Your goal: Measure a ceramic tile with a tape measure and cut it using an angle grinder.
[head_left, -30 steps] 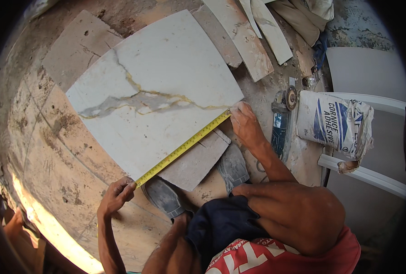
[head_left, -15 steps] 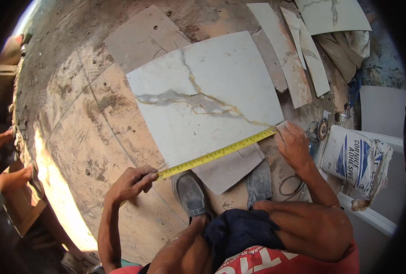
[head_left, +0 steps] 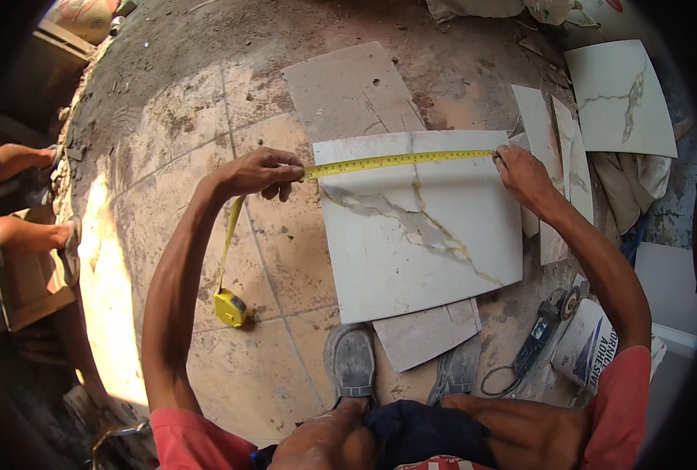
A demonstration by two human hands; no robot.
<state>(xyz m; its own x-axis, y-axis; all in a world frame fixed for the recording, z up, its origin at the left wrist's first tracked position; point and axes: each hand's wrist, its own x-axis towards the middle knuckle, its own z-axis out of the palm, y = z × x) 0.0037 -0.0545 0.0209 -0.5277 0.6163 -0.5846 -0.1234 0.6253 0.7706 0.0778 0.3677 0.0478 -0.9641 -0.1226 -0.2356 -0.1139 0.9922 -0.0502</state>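
A white marble-patterned tile point(head_left: 372, 270) with grey and gold veins lies in front of my feet. My left hand point(head_left: 266, 172) is closed on a yellow measuring tape point(head_left: 399, 161), just off the tile's far left corner. At the far right corner my right hand point(head_left: 525, 174) pinches the tape's end. Between the hands the blade stretches across the tile near its far edge. From my left hand the rest of the blade runs down to the yellow tape case point(head_left: 229, 308), which is by the floor tiles left of the tile; whether it hangs or rests there I cannot tell.
Flat greyish boards point(head_left: 348, 86) lie beneath and beyond the tile. At the right are cut tile strips point(head_left: 532, 125), another veined tile point(head_left: 626, 98), an angle grinder point(head_left: 544, 325) with its cord and a white bag point(head_left: 579, 341). Another person's legs point(head_left: 27, 235) show at the left.
Both hands have moved the stretched tape from the tile's near edge to its far edge. The tape case has come into view at the left. The head view has shifted too.
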